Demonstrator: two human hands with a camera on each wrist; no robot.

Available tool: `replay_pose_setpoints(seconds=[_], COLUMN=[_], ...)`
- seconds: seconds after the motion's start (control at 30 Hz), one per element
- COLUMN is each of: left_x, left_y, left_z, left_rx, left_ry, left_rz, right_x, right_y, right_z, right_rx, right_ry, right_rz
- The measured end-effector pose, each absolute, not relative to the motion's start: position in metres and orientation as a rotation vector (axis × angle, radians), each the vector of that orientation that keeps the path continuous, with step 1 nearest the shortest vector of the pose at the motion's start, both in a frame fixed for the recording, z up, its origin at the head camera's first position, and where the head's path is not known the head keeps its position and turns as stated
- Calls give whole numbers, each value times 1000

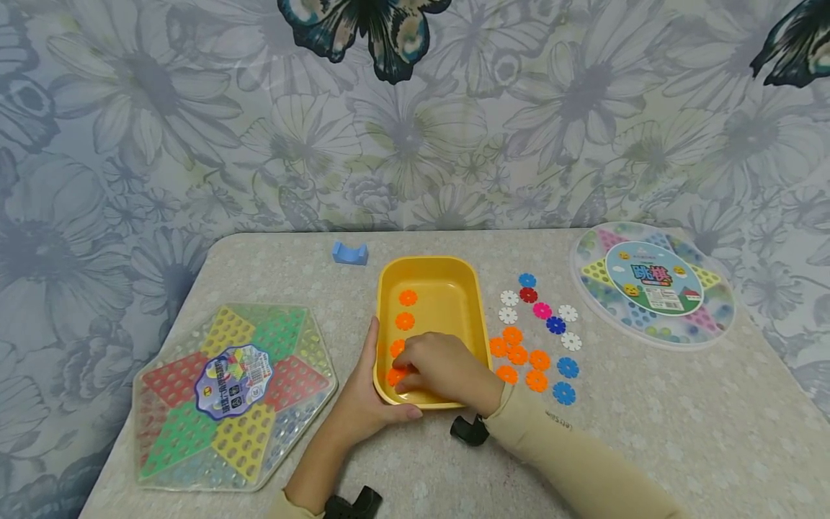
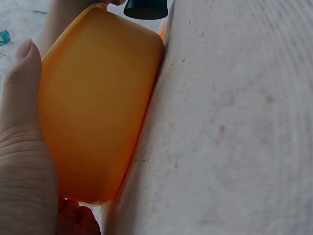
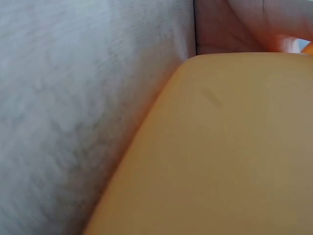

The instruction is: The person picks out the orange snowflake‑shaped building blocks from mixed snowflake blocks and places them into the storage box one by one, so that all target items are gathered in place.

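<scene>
A yellow plastic tray (image 1: 454, 288) stands at the middle of the table. My left hand (image 1: 359, 404) holds its near left corner, the thumb along the near side and the fingers along the left wall. The left wrist view shows that thumb (image 2: 22, 93) against the tray's outer wall (image 2: 98, 107). Inside the tray, orange flower-shaped discs (image 1: 405, 321) form a column along the left side. My right hand (image 1: 441, 367) reaches over the near right rim and pinches the nearest orange disc (image 1: 394, 376), partly hidden by the fingers. Mostly the tray's wall (image 3: 220, 147) fills the right wrist view.
Loose flower discs, orange (image 1: 517, 355), white (image 1: 509, 316), blue (image 1: 565, 393), red (image 1: 528, 295) and pink (image 1: 542, 311), lie right of the tray. A hexagonal Chinese checkers box (image 1: 175, 432) lies left, a round one (image 1: 590, 306) far right. Behind the tray sits a blue holder (image 1: 349, 254).
</scene>
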State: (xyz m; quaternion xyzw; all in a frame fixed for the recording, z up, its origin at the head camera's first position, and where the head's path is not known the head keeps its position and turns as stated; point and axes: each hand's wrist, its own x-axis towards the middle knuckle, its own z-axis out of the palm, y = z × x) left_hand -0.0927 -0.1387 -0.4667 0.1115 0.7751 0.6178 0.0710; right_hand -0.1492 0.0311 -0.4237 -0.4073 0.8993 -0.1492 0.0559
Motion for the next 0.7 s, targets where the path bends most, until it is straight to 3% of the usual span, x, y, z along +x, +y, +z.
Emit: replay_pose_setpoints(seconds=[0.7], left_x=[-93], left_y=[-139], left_z=[-468], left_rx=[337], left_ry=[2376], left_rz=[1843], right_x=[-149], right_y=[31], right_z=[-425], right_rx=[-1246], right_ry=[2793], right_rz=[-364])
